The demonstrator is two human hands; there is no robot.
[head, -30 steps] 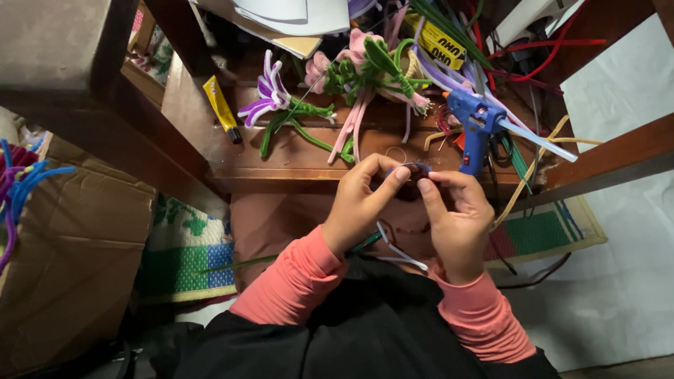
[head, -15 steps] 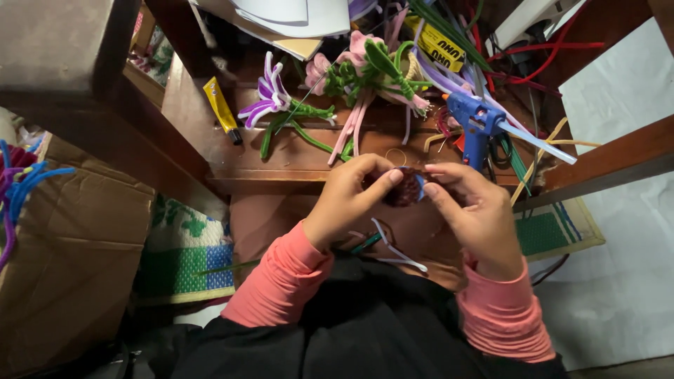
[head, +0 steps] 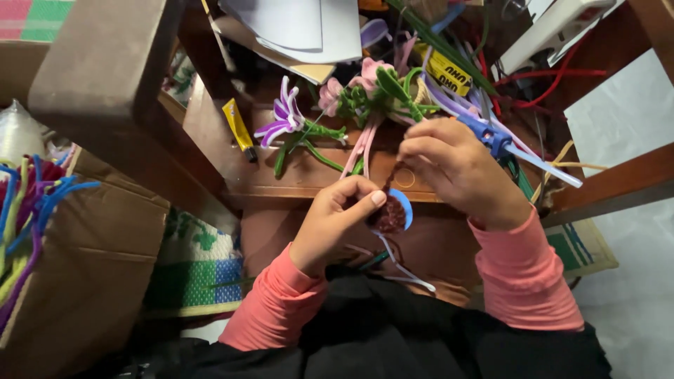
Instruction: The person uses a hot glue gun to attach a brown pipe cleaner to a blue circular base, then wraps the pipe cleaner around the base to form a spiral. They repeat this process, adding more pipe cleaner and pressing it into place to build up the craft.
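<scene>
a dark maroon coil on a blue disc (head: 391,215) is pinched in the left hand (head: 335,223) above the lap; its strand is gripped by the right hand (head: 456,168) and is best wound taut, turn against turn.

Dim, warm light — brightest at the right edge; deep shadow lower left, slight motion blur, edges bowed.

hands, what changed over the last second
The right hand rose away from the left hand, drawing a dark pipe cleaner strand up from the brown coil, which the left hand kept pinching. The pipe cleaner flowers and yellow tube on the table stayed put.
</scene>
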